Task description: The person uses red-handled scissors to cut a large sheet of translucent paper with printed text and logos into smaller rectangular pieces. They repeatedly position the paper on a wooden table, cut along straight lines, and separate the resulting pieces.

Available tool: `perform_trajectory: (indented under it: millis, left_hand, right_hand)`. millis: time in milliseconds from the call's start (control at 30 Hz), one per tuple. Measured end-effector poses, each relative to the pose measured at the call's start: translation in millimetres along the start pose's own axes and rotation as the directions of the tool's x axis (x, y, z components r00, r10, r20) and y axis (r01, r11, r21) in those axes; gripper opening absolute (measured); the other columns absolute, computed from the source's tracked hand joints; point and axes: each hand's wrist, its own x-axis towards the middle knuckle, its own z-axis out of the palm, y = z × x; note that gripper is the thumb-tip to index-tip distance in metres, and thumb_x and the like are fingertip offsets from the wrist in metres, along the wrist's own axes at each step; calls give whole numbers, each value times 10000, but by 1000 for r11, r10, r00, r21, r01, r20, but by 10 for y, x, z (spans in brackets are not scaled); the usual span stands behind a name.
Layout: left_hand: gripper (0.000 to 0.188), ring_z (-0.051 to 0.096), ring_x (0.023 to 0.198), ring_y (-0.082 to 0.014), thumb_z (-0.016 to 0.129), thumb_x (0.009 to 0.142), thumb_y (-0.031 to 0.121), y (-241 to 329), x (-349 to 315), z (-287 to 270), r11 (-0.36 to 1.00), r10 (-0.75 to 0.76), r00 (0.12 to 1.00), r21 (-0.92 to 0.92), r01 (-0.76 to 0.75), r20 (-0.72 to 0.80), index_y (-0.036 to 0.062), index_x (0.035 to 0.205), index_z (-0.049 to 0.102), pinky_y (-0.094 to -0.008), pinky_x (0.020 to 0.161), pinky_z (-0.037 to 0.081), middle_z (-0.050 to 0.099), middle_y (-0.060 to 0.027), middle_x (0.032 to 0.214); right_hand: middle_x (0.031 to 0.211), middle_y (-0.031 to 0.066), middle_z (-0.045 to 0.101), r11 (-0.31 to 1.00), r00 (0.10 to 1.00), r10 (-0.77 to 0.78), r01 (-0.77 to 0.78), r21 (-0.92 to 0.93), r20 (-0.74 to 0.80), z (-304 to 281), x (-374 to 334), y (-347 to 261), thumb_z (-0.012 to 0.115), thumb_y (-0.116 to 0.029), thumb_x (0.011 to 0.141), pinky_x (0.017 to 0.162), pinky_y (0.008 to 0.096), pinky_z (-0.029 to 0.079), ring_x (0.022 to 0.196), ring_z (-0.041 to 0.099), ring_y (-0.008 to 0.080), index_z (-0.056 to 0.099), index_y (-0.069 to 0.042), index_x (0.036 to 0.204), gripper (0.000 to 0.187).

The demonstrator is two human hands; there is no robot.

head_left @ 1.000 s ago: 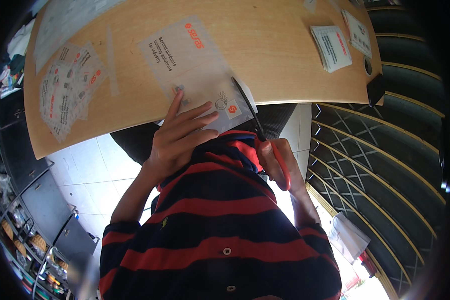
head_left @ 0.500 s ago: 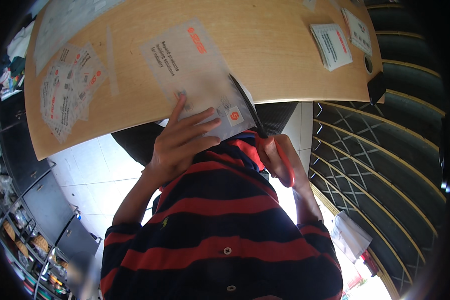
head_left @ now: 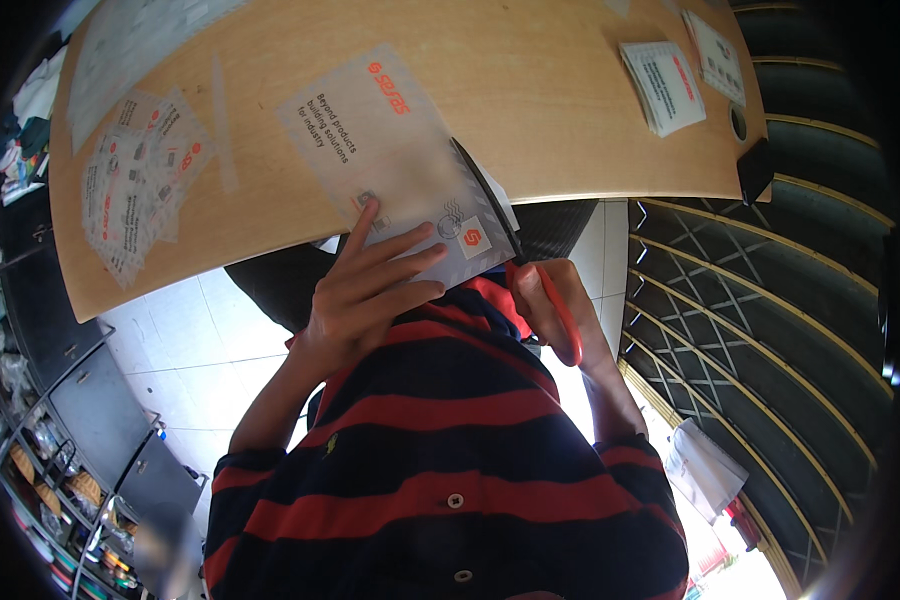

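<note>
A printed grey-white sheet (head_left: pixel 390 150) with orange and black print lies slanted on the table, its near end reaching past the table's front edge. My left hand (head_left: pixel 365 285) rests on the sheet's near-left part, fingers stretched and spread; its thumb is hidden. In my right hand (head_left: pixel 553 300) is a pair of scissors (head_left: pixel 568 330) with red handles and long dark blades. The blades lie along the sheet's right edge, pointing away from me and a little left. A pale strip of paper shows just right of the blades.
The wooden table (head_left: pixel 540 110) carries a fan of printed cut-outs (head_left: pixel 140 190) at left, a thin clear strip (head_left: pixel 223 130) beside them and a larger sheet (head_left: pixel 135 40) at far left. Stacked cards (head_left: pixel 662 90) lie at right. A folding metal gate (head_left: pixel 760 280) stands right of the table.
The scissors have moved slightly forward and left along the sheet's right edge with my right hand. The sheet has turned or shifted a little. My left hand stays spread on it.
</note>
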Motion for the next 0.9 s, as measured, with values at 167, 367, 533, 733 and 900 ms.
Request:
perform_trajectory:
  millis: [167, 367, 533, 733, 900]
  left_hand:
    - [147, 612, 1198, -301, 687, 763, 32, 11, 8, -3, 1000, -5, 1000, -10, 6, 6, 81, 894, 732, -637, 1151, 258, 716, -92, 1098]
    - [155, 611, 1200, -306, 672, 761, 21, 18, -8, -11, 1000, 13, 999, -27, -12, 35, 70, 896, 730, -645, 1149, 255, 715, -102, 1093]
    - [178, 610, 1199, -311, 668, 742, 10, 31, 17, -15, 999, 7, 1000, -48, -6, 15, 57, 903, 727, -653, 1144, 257, 714, -108, 1091]
    - [65, 653, 1126, -350, 656, 764, 31, 49, 61, -5, 1000, 17, 1000, -9, -17, -12, 52, 798, 707, -638, 1117, 316, 733, -142, 1010]
    - [142, 627, 1170, -328, 661, 742, 2, 46, 19, -18, 999, 9, 1000, -40, -11, -29, 50, 862, 719, -645, 1129, 293, 724, -123, 1057]
  right_hand:
    - [450, -12, 384, 999, 999, -27, 27, -20, -32, 12, -1, 40, 374, -536, 1028, 393, 260, 281, 397, 369, 75, 437, -66, 558, 667]
    - [455, 5, 375, 1000, 1000, 17, -17, 5, -21, -2, 32, -16, 420, -562, 1005, 416, 295, 306, 418, 365, 99, 449, -36, 566, 686]
    - [434, -19, 368, 995, 995, -89, 88, -43, -38, 8, 76, 34, 354, -576, 1020, 378, 265, 269, 375, 359, 77, 420, -74, 529, 705]
    - [392, -10, 333, 994, 994, -107, 107, 18, -5, -16, 184, -1, 272, -595, 1026, 377, 284, 254, 357, 340, 91, 390, -87, 484, 752]
    - [393, 13, 388, 997, 997, -77, 77, 30, 25, -45, 234, -47, 324, -598, 1017, 400, 313, 331, 368, 414, 129, 429, -62, 478, 768]
